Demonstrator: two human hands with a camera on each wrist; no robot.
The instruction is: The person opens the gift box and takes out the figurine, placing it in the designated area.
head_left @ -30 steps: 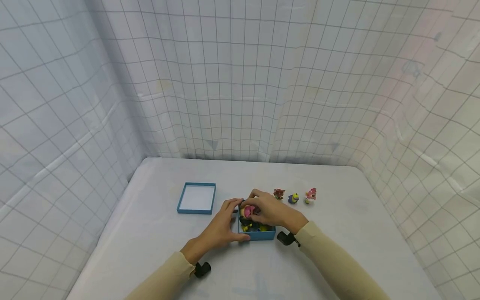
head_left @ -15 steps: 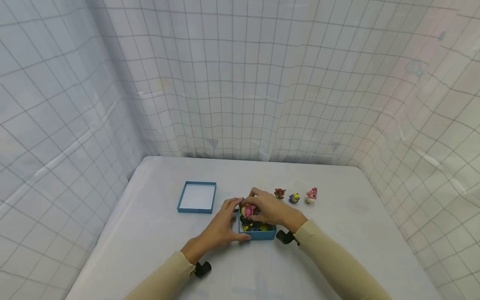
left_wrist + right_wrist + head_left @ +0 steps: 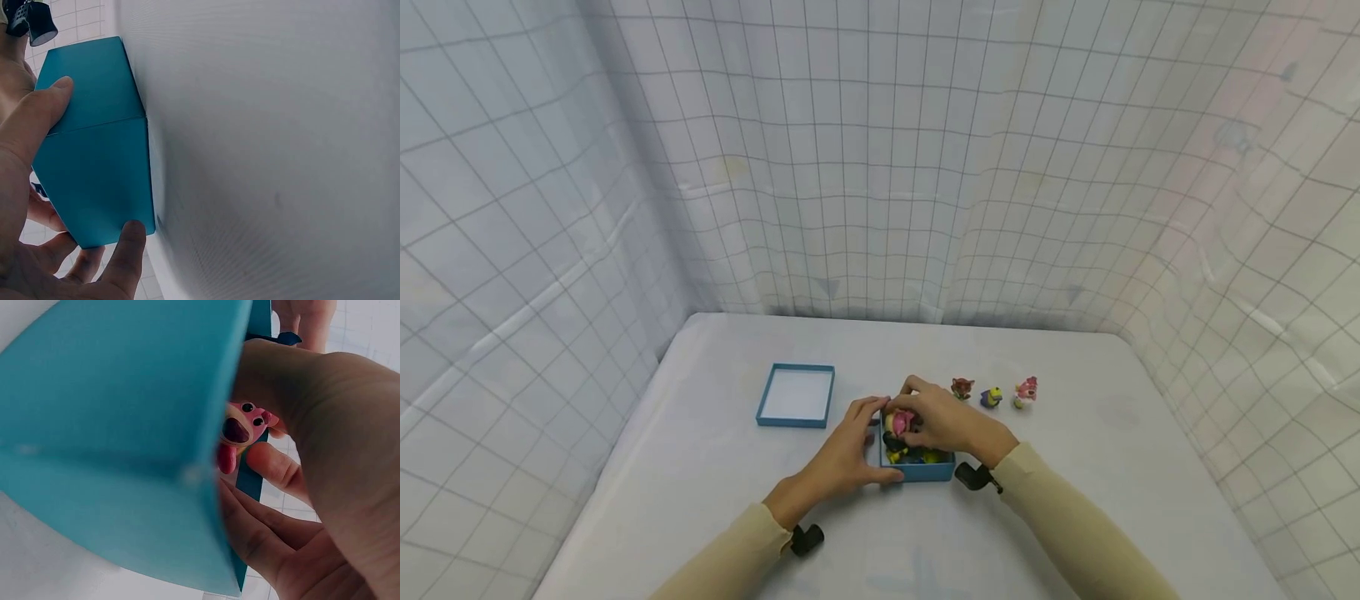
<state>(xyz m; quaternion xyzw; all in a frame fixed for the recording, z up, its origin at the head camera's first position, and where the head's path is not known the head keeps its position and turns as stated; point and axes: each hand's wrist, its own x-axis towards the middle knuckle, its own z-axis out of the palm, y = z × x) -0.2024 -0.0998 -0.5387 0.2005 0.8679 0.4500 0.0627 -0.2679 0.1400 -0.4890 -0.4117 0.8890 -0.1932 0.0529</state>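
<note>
An open blue box (image 3: 927, 472) holds several small figurines, some yellow and dark. My left hand (image 3: 842, 458) grips its left end, thumb on the front wall and fingers toward the back, as the left wrist view shows on the teal outer walls (image 3: 94, 181). Inside the box, my right hand (image 3: 943, 421) pinches a pink figurine (image 3: 901, 422) near the back left corner. The right wrist view shows the pink figurine's open-mouthed face (image 3: 240, 428) beyond the near wall; its lower part is hidden.
A shallow blue-rimmed lid (image 3: 793, 422) lies on the white table, left of the box. Behind and right of the box stand a reddish-brown figurine (image 3: 962, 387), a blue and yellow one (image 3: 991, 397) and a pink and white one (image 3: 1026, 392). Gridded white curtains (image 3: 865, 167) surround the table.
The hands and box hold nearly the same positions. The whole scene shifts slightly in view, and the right fingers stay on the pink figurine.
</note>
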